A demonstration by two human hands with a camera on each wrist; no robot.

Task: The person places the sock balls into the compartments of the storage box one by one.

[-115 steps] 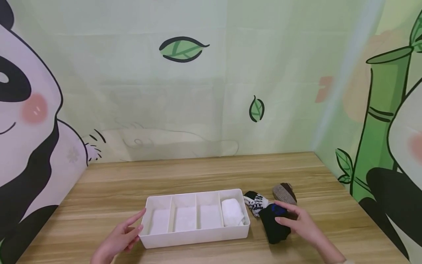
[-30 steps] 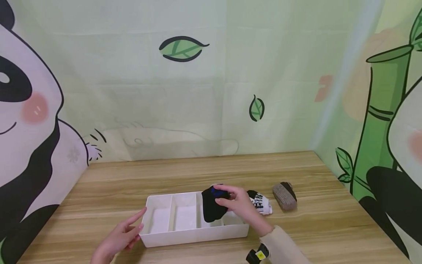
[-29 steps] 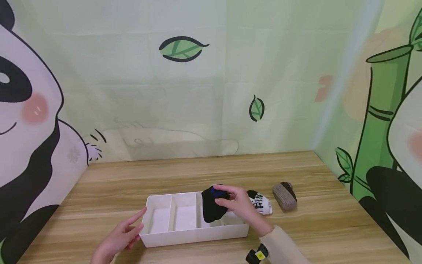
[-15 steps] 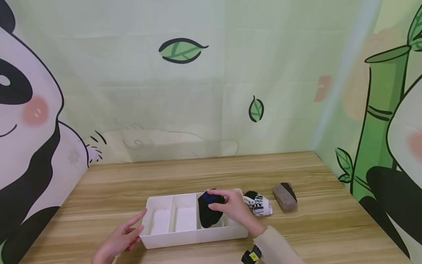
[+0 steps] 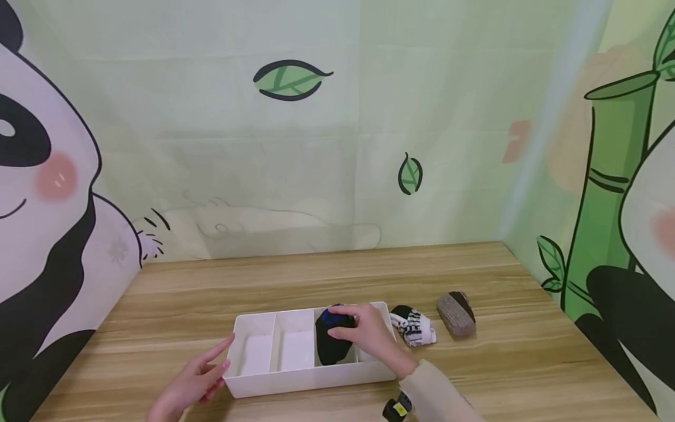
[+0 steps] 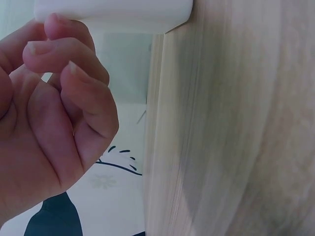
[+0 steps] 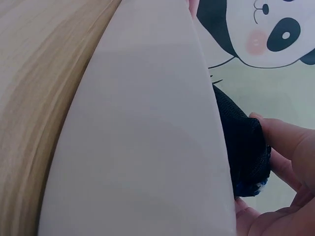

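Note:
A rolled black sock (image 5: 333, 346) with a blue patch sits partly down in the third compartment from the left of a white divided box (image 5: 311, 377). My right hand (image 5: 366, 334) pinches it between thumb and fingers; the right wrist view shows the dark sock (image 7: 243, 142) poking above the box wall. At the box's left end, my left hand (image 5: 192, 375) touches the corner with its index finger and thumb. In the left wrist view, the other fingers (image 6: 91, 103) bend loosely and hold nothing. My right hand hides most of the rightmost compartment.
To the right of the box lie a black-and-white patterned sock roll (image 5: 413, 327) and a grey-brown sock roll (image 5: 456, 315). All of this is on a wood-grain table (image 5: 295, 275), backed by a panda-print cloth (image 5: 211, 146).
My right hand has carried the black sock from the table leftward over the box and lowered it into the third compartment. The left hand has stayed at the box's left end.

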